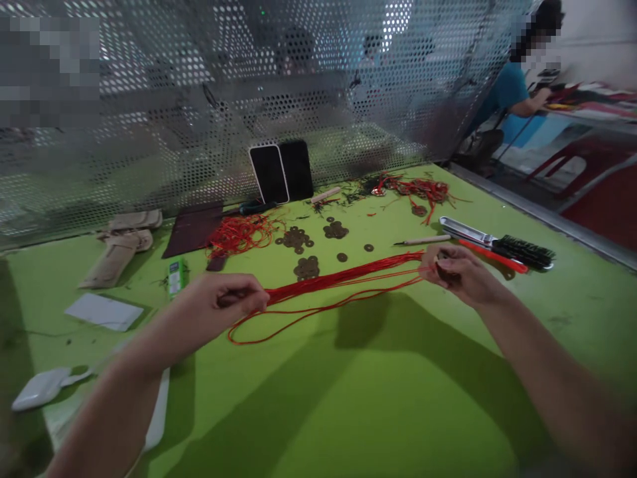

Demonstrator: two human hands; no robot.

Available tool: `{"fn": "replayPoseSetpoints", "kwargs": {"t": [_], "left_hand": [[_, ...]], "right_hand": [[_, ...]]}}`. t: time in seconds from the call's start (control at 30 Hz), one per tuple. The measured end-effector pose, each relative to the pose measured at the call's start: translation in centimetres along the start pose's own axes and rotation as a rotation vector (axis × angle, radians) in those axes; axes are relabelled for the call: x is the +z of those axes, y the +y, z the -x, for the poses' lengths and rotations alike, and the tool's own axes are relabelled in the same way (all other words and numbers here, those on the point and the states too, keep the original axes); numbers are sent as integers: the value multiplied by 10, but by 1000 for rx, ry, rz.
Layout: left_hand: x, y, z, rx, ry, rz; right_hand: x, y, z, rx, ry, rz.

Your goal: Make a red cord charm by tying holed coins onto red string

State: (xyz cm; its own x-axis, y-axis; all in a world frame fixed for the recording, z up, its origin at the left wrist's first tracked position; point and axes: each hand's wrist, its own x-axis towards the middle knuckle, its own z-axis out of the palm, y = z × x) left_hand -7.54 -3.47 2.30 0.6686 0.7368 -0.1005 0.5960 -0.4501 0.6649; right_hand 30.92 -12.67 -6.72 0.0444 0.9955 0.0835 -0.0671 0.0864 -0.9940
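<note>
A bundle of red cords point(343, 275) is stretched between my two hands above the green table. My left hand point(233, 299) is closed around its left end, and a loose loop of cord hangs below the fingers. At the other end my right hand point(455, 269) pinches the strands; whether it also holds something small and dark cannot be made out. Just beyond the cords lie piles of round brown coins with holes point(307, 267), with a few single coins point(342, 257) beside them.
A red cord tangle point(241, 234) lies at the back left, near two phones point(270, 174) leaning on a perforated metal screen point(328, 86). To the right are a thin pointed tool point(423, 240), a hairbrush point(522, 251) and knotted red cords point(423, 189). A person point(512, 86) sits beyond.
</note>
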Motion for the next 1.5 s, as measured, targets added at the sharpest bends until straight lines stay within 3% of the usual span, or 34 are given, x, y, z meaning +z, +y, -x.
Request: {"fn": "replayPoseSetpoints", "kwargs": {"t": [0.23, 0.5, 0.73, 0.93, 1.13, 1.3, 1.43, 1.5], "left_hand": [[3, 19, 15, 154, 315, -186], [8, 26, 20, 273, 463, -174], [1, 19, 20, 365, 503, -195], [-5, -2, 13, 322, 667, -235], [-7, -16, 5, 166, 583, -184], [-13, -34, -3, 178, 358, -103], [-14, -46, -6, 123, 138, -162], [-8, -44, -6, 76, 174, -271]], "right_hand": [[-22, 12, 0, 41, 9, 58], [-46, 26, -2, -11, -17, 143], [-31, 13, 1, -56, -1, 75], [-11, 2, 2, -8, -59, -40], [0, -1, 4, -94, -152, -223], [-1, 0, 6, -111, -134, -158], [5, -1, 7, -136, -153, -111], [11, -2, 8, -126, -168, -98]]}}
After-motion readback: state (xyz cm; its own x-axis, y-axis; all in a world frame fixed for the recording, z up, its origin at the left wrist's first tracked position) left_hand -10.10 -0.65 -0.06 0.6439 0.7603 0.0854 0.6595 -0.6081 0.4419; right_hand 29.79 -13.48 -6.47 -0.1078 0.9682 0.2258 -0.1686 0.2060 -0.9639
